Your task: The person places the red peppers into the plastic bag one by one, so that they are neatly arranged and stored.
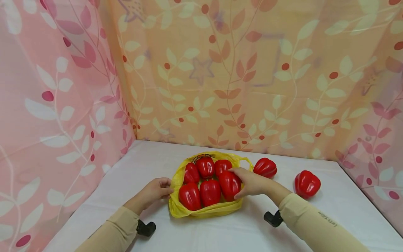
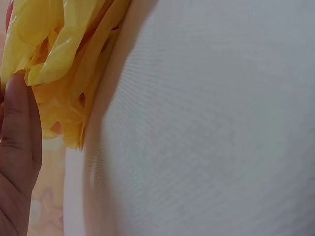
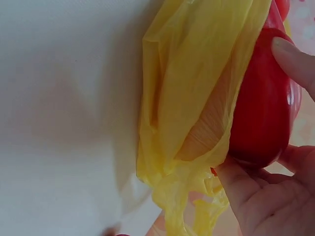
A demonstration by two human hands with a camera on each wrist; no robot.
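A yellow plastic bag (image 1: 217,211) lies open on the table with several glossy red bell peppers (image 1: 190,196) inside. At its left rim, my left hand (image 1: 154,190) pinches the plastic between thumb and fingers. In the left wrist view the thumb (image 2: 15,110) presses on the crumpled yellow plastic (image 2: 54,64). My right hand (image 1: 253,183) holds a red bell pepper (image 1: 228,184) at the bag's right side, thumb on its near side and fingers across the far side. The right wrist view shows this pepper (image 3: 261,103) standing just inside the bag's edge (image 3: 197,88).
Two more red bell peppers lie outside the bag to the right, one (image 1: 265,168) behind my right hand and another (image 1: 307,184) farther right. A bag handle loop (image 1: 247,161) sticks up at the back right. Leaf-patterned curtains (image 1: 220,87) enclose the white table (image 1: 151,157).
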